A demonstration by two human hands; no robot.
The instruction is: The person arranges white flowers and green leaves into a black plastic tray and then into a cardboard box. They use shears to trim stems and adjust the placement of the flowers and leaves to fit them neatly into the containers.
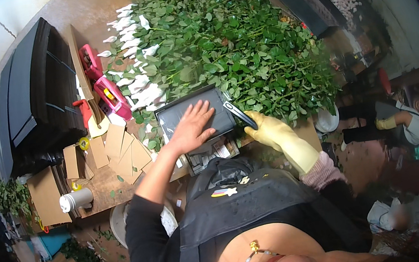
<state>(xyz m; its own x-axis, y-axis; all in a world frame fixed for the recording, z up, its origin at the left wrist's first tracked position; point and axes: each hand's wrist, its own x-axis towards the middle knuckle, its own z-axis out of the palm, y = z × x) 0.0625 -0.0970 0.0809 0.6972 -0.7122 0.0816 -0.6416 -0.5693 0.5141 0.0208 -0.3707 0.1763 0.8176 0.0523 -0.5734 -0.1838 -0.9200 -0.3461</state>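
Dark box: lying (223,120) at the near edge of the table (113,196)
Left hand: bare (193,126), spreading open, resting palm-down on box
Right hand: yellow-gloved (269,131), closing round black-handled tool (241,115) beside box
Leafy stems: lying beyond box (245,43), white-wrapped heads (146,96) pointing left

Bare left grip (195,125) spread on dark tray (225,118). Gloved right grip (264,129) around black handle (240,114) at tray's right edge. Leafy stems (245,43) beyond tray; cardboard pieces (124,154) left of it.
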